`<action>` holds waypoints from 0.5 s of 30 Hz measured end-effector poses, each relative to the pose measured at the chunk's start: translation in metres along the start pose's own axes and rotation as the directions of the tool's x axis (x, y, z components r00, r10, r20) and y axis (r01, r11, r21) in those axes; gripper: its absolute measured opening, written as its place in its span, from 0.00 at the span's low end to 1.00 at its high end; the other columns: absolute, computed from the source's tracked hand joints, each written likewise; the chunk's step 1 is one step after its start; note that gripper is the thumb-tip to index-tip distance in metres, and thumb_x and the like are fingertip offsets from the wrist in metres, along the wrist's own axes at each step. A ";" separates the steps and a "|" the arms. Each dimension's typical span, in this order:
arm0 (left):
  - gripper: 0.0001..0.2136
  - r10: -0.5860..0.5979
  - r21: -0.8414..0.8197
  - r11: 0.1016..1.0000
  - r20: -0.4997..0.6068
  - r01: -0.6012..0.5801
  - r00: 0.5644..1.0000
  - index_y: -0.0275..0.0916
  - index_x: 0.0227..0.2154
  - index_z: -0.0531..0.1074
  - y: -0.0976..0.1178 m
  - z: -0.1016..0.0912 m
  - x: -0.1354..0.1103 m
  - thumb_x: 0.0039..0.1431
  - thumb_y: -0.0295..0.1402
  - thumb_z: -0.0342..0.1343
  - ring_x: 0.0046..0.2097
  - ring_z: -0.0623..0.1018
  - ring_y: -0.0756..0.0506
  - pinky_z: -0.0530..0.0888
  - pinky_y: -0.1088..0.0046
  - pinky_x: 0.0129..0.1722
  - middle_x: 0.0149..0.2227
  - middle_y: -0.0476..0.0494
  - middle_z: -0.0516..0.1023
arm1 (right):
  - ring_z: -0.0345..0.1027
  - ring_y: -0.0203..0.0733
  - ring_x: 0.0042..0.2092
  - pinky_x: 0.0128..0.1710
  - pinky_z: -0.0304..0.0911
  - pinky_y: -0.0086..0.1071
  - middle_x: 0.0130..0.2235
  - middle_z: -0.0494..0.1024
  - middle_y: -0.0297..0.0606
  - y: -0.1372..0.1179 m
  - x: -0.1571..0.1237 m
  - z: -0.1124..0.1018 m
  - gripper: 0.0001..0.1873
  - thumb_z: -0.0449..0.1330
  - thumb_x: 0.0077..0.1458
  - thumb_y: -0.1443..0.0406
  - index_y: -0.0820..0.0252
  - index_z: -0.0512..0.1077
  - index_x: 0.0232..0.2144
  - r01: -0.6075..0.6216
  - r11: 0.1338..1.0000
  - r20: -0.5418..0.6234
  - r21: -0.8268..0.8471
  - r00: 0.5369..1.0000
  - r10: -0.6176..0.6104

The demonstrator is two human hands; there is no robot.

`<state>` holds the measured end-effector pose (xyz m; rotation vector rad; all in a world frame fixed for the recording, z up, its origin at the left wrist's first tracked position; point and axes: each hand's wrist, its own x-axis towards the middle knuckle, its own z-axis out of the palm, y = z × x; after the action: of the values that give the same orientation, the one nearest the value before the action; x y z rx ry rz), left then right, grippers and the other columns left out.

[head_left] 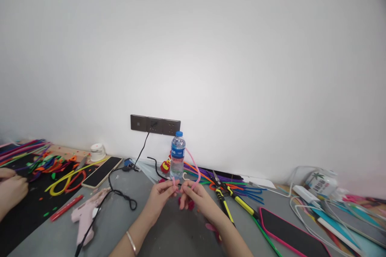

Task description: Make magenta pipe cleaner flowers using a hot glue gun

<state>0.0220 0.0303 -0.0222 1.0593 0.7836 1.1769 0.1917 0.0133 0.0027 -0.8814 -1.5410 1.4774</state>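
Low in the middle of the view, my left hand (163,194) pinches a pink pipe cleaner (199,172) near one end. My right hand (194,195) grips the same pipe cleaner close beside, its fingertips almost meeting those of the left. From the right hand the pink stem arcs upward and bends over toward the bottle. Right behind both hands stands a clear water bottle (177,153) with a blue cap and label. Dark red fuzzy bits (190,204) show under my right hand, partly hidden by the fingers.
A pink glue gun (86,215), red marker (66,208) and phone (102,172) lie left. Yellow-black pliers (224,198), colored pipe cleaners (256,197) and a pink-cased phone (291,233) lie right. Another person's hand (13,188) is at far left. Behind is a wall with sockets (155,125).
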 end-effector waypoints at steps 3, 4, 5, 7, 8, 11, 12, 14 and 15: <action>0.14 0.029 0.067 0.997 0.057 -0.033 0.998 0.36 0.35 0.81 0.001 0.001 -0.002 0.48 0.39 0.65 0.33 0.74 0.47 0.70 0.73 0.36 0.33 0.42 0.81 | 0.56 0.31 0.17 0.19 0.49 0.24 0.16 0.70 0.27 -0.003 -0.001 0.000 0.20 0.52 0.57 0.47 0.59 0.62 0.32 0.029 1.000 -0.037 -0.010 0.999 -0.030; 0.14 0.035 0.081 0.996 0.085 -0.042 0.996 0.36 0.35 0.81 0.002 0.002 -0.003 0.49 0.39 0.64 0.35 0.74 0.45 0.70 0.72 0.38 0.34 0.41 0.81 | 0.53 0.30 0.16 0.19 0.48 0.24 0.15 0.66 0.24 -0.004 -0.002 0.001 0.20 0.53 0.56 0.48 0.59 0.62 0.33 0.043 0.999 -0.050 -0.016 0.998 -0.044; 0.14 0.037 0.090 0.995 0.111 -0.047 0.993 0.35 0.35 0.81 0.003 0.003 -0.004 0.49 0.39 0.64 0.37 0.75 0.44 0.69 0.71 0.39 0.35 0.41 0.82 | 0.50 0.30 0.16 0.19 0.46 0.24 0.14 0.63 0.22 -0.006 -0.003 0.001 0.19 0.54 0.56 0.48 0.59 0.62 0.34 0.058 0.998 -0.065 -0.020 0.996 -0.060; 0.14 0.023 0.099 0.994 0.145 -0.038 0.989 0.35 0.34 0.81 0.006 0.005 -0.005 0.47 0.38 0.65 0.37 0.75 0.44 0.69 0.71 0.40 0.33 0.42 0.81 | 0.47 0.29 0.16 0.19 0.45 0.24 0.13 0.58 0.19 -0.010 -0.005 0.002 0.20 0.56 0.55 0.49 0.59 0.63 0.38 0.080 0.996 -0.087 -0.026 0.993 -0.082; 0.14 0.017 0.094 0.995 0.151 -0.031 0.988 0.35 0.34 0.80 0.008 0.006 -0.006 0.45 0.38 0.66 0.34 0.75 0.46 0.69 0.72 0.38 0.30 0.44 0.80 | 0.47 0.29 0.17 0.19 0.45 0.24 0.14 0.57 0.19 -0.011 -0.006 0.002 0.21 0.56 0.56 0.49 0.59 0.63 0.41 0.082 0.996 -0.090 -0.029 0.992 -0.084; 0.14 -0.002 0.030 1.000 0.168 -0.003 0.986 0.37 0.33 0.73 0.012 0.009 -0.009 0.42 0.34 0.69 0.25 0.70 0.52 0.65 0.78 0.29 0.20 0.55 0.72 | 0.50 0.30 0.17 0.20 0.47 0.24 0.15 0.60 0.21 -0.014 -0.010 -0.001 0.25 0.55 0.56 0.49 0.62 0.63 0.47 0.051 0.998 -0.047 -0.042 0.997 -0.053; 0.15 -0.009 0.001 1.000 0.186 0.009 0.983 0.38 0.31 0.70 0.012 0.010 -0.010 0.42 0.33 0.69 0.24 0.69 0.53 0.65 0.79 0.28 0.19 0.57 0.69 | 0.50 0.30 0.17 0.20 0.47 0.24 0.15 0.60 0.21 -0.015 -0.010 -0.002 0.25 0.55 0.56 0.50 0.62 0.63 0.47 0.042 0.998 -0.024 -0.043 0.999 -0.043; 0.16 -0.035 -0.036 0.998 0.242 0.044 0.970 0.39 0.28 0.65 0.011 0.012 -0.013 0.42 0.32 0.69 0.23 0.68 0.53 0.66 0.79 0.28 0.18 0.58 0.67 | 0.49 0.29 0.17 0.20 0.47 0.24 0.15 0.60 0.21 -0.015 -0.012 -0.004 0.25 0.56 0.57 0.50 0.62 0.64 0.48 0.030 0.999 0.015 -0.038 0.999 -0.029; 0.17 -0.052 -0.040 0.997 0.275 0.065 0.960 0.39 0.28 0.64 0.010 0.012 -0.014 0.42 0.31 0.69 0.23 0.69 0.53 0.67 0.78 0.28 0.18 0.58 0.67 | 0.49 0.29 0.17 0.20 0.46 0.24 0.15 0.60 0.21 -0.016 -0.013 -0.004 0.24 0.56 0.57 0.50 0.62 0.65 0.47 0.025 0.999 0.035 -0.036 0.999 -0.024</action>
<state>0.0263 0.0143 -0.0095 1.1230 0.5624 0.9683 0.2016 0.0024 0.0172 -0.8592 -1.6033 1.4579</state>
